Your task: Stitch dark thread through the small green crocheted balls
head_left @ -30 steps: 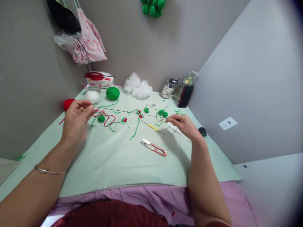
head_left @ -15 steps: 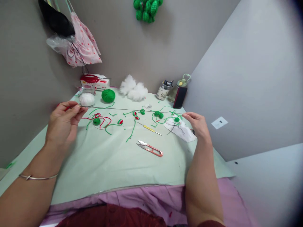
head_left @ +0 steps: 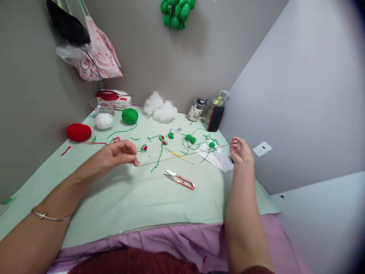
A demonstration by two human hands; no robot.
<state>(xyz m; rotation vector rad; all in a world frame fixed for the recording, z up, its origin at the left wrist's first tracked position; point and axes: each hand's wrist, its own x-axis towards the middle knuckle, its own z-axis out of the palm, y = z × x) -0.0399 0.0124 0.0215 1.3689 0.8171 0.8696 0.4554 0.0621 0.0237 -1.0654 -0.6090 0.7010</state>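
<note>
At the far left of the table (head_left: pixel 148 205), a red yarn ball (head_left: pixel 79 132) sits with its strand trailing right; a white yarn ball (head_left: pixel 104 121) lies behind it to the right. Your left hand (head_left: pixel 121 154) is raised over the table, palm side down, with its fingertips drawn together on 1 end of a thin thread (head_left: pixel 184 156). Beyond that hand stands a green yarn ball (head_left: pixel 130 116).

The thread runs in mid-air between your 2 hands, rising slightly to the right; it is blurred along part of its length. Under or near its line lie 1 small green, white and red piece (head_left: pixel 144 148), a yellow-handled hook (head_left: pixel 179 155) and, nearer you, orange-handled snips (head_left: pixel 179 180) with blades parted.

Further right, dark strands rest on a white sheet (head_left: pixel 222 163). Your right hand (head_left: pixel 241 150) is held up just beside the sheet, fingers curled in and closed on the thread's other end; the exact pinch is too small to tell.
</note>
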